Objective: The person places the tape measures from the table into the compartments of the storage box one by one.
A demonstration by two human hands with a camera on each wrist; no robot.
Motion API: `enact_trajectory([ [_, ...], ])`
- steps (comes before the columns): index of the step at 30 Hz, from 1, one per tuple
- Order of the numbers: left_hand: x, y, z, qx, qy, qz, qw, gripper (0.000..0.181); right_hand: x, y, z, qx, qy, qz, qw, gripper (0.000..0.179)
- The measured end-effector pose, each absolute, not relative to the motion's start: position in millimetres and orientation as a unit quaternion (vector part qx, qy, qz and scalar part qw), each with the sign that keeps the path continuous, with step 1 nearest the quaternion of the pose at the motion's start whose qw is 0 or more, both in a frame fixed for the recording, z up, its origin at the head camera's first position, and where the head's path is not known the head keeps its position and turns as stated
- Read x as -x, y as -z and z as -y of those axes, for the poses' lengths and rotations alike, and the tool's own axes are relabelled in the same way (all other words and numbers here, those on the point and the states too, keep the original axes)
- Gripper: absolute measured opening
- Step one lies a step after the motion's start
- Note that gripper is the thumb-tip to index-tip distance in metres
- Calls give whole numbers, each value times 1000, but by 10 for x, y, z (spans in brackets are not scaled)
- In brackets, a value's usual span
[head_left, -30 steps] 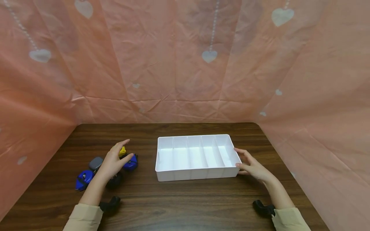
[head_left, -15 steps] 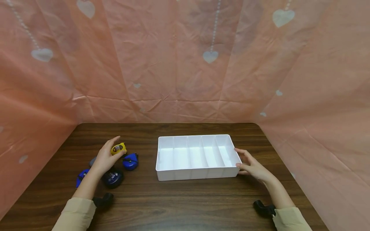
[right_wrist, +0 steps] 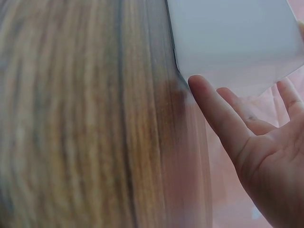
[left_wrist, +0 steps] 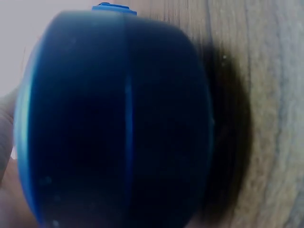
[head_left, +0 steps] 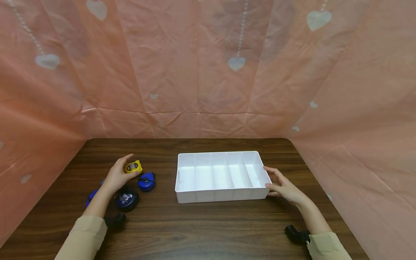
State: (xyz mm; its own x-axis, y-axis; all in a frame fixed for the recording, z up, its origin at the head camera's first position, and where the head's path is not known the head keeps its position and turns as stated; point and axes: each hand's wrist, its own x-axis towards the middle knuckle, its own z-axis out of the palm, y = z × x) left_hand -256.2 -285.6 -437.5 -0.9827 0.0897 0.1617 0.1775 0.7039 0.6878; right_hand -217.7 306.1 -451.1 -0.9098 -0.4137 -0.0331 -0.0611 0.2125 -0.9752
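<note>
My left hand (head_left: pixel 116 177) reaches round a yellow tape measure (head_left: pixel 133 166), thumb at its near side and forefinger stretched beyond its far side. A blue tape measure (head_left: pixel 147 181) lies just to the right. Below the wrist sits a dark navy one (head_left: pixel 126 200) marked 5m; a dark rounded casing (left_wrist: pixel 118 118) fills the left wrist view and hides most of that hand. My right hand (head_left: pixel 286 188) touches the right end of a white box (head_left: pixel 221 196) with several compartments. In the right wrist view its fingers (right_wrist: pixel 221 116) lie fairly straight along the box wall.
Another blue tape measure (head_left: pixel 91 198) is partly covered by the left forearm, and a grey one (head_left: pixel 102 181) barely shows behind the hand. The brown wooden table (head_left: pixel 208 231) is enclosed by pink cloth (head_left: pixel 195 72) at the back and sides.
My left hand has drawn back to the left and come round the yellow tape measure, uncovering the navy one. The right hand and the box stay practically where they were.
</note>
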Motion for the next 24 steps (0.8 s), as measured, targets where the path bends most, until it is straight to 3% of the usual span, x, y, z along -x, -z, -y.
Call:
enact_trajectory([
  [12,2651,4483,2951,63,380,923,2,80,2180,4528,-3067,159,603,-768,146,68],
  [24,2740,4518,2949,68,371,926,5,77,2200,4560,-3089,161,603,-769,140,65],
])
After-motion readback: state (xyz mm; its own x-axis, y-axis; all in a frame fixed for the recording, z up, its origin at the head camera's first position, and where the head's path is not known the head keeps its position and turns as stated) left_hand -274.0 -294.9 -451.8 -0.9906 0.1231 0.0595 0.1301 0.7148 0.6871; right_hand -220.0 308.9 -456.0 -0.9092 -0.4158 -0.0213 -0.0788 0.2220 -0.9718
